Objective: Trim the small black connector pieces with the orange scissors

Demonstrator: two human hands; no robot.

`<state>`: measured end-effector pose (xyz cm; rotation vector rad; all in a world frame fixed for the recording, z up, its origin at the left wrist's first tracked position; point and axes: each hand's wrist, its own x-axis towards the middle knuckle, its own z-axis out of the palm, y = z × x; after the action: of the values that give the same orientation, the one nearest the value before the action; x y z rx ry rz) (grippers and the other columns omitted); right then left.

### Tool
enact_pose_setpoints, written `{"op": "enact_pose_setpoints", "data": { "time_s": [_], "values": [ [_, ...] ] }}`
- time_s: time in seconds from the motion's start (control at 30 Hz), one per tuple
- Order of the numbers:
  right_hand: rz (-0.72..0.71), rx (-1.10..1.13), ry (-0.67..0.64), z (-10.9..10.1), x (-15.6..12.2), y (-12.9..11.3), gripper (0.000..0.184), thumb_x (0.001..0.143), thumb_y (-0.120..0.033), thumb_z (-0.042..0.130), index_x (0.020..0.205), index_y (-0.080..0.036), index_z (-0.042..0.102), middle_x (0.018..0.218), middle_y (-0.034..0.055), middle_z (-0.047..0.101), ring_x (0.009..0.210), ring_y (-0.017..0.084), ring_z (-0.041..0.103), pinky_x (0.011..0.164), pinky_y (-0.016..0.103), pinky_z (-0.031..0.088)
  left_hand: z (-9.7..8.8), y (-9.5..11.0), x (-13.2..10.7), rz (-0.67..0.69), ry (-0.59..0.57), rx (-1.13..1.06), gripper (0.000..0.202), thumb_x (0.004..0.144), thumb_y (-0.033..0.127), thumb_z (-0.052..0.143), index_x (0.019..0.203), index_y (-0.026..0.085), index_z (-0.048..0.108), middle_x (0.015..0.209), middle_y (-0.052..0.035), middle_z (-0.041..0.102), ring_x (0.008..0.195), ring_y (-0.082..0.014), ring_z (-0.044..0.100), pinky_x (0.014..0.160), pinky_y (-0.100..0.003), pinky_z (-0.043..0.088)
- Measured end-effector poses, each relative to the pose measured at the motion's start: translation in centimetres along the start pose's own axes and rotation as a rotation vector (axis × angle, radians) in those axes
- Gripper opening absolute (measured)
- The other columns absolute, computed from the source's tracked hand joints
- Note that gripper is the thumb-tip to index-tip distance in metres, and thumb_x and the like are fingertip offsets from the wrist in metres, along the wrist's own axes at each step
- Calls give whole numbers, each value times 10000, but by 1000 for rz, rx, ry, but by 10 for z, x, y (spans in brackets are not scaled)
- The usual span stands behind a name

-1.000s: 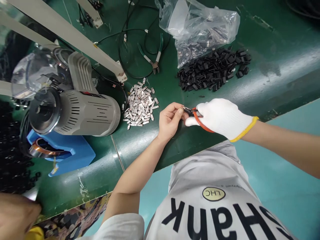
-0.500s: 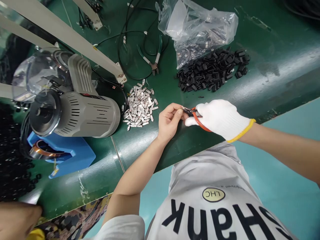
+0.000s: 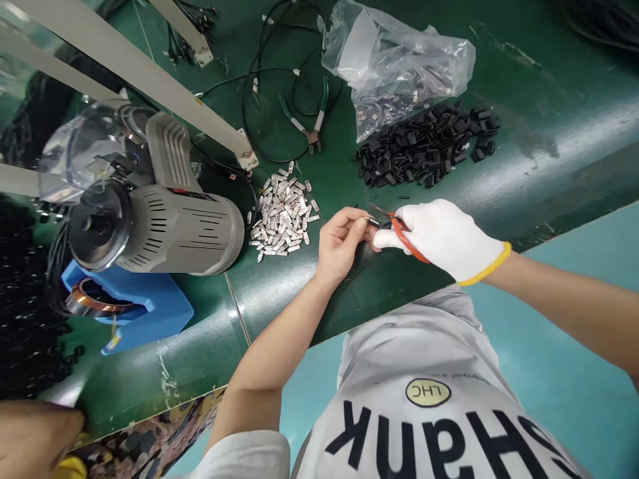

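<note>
My bare left hand [image 3: 341, 241] is closed in a pinch on a small part [image 3: 372, 221] too tiny to name, held just above the green table [image 3: 524, 166]. My right hand [image 3: 444, 238], in a white glove with a yellow cuff, grips orange-handled pliers [image 3: 402, 236] whose jaws meet the part at my left fingertips. A heap of small silver metal pieces [image 3: 284, 213] lies just left of my left hand. A pile of black plastic pieces [image 3: 424, 143] lies beyond my right hand.
A grey motor-like machine [image 3: 164, 223] sits at the left over a blue tray [image 3: 144, 309] with a tape roll. A clear plastic bag [image 3: 394, 66], green-handled cutters [image 3: 312, 123] and black cables [image 3: 269, 73] lie at the back. Another person's hand [image 3: 30, 436] shows at bottom left.
Both hands stay together on the small part; the pliers' jaws have shifted slightly. The view has drifted a little to the left.
</note>
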<state>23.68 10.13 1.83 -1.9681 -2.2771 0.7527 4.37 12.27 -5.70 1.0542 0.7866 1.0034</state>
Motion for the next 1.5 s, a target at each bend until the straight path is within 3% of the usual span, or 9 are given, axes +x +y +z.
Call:
{"op": "enact_pose_setpoints", "data": {
  "time_s": [0.17,0.3,0.43,0.6,0.77,0.9,1.1,1.33,1.5],
  "values": [
    [167,406,-9,-5,-5,-2,311,802,-556,704,886,-257,704,811,-19,724,682,162,607,610,277,368,0,1,0,55,-30,1,224,930,395,711,999,182,725,727,-12,703,583,-119,673,601,-260,567],
    [207,627,152,3,-6,-3,261,768,-487,736,921,-277,725,897,-39,748,784,169,661,668,276,425,0,2,-1,96,-39,18,196,928,346,720,1031,179,724,737,-7,712,580,-110,678,595,-249,569],
    [224,718,255,12,-3,-3,325,745,-483,771,988,-269,748,931,-12,756,802,186,670,724,311,466,1,3,-2,114,-14,73,186,913,325,739,1018,173,719,739,-1,722,576,-99,680,591,-233,577],
    [227,733,274,16,-3,-2,291,736,-451,788,962,-272,751,935,-9,758,850,204,682,756,334,487,1,2,-6,163,12,182,185,922,327,724,1025,173,733,769,-5,727,582,-85,676,589,-212,574],
    [155,783,245,14,-3,-2,203,809,-418,733,916,-246,740,948,-10,753,875,193,672,816,341,477,1,-1,-11,368,29,482,178,957,279,671,1076,174,751,868,-36,754,658,-86,689,637,-209,567],
    [141,761,212,13,-1,-3,206,817,-424,734,892,-232,732,917,-12,745,842,180,642,778,320,455,1,2,-13,489,15,669,168,977,236,633,1072,160,749,906,-57,773,781,-115,717,744,-237,575],
    [160,692,211,20,-3,-1,228,782,-400,757,951,-247,755,909,-7,753,801,179,642,743,313,458,1,6,-13,394,-7,594,196,993,326,616,1070,166,700,947,-54,745,758,-102,688,705,-221,542],
    [132,630,287,33,-5,-1,190,787,-382,751,950,-285,756,875,-34,751,746,157,667,718,298,497,0,9,-13,231,-91,544,246,1024,416,543,957,183,586,777,1,616,658,-90,568,641,-232,462],
    [127,680,335,40,-6,-4,235,799,-399,723,1009,-294,737,921,-15,757,784,204,703,771,364,554,1,10,-10,144,-119,525,315,1028,467,512,903,186,577,746,6,576,650,-99,520,628,-245,422]
  ]
}}
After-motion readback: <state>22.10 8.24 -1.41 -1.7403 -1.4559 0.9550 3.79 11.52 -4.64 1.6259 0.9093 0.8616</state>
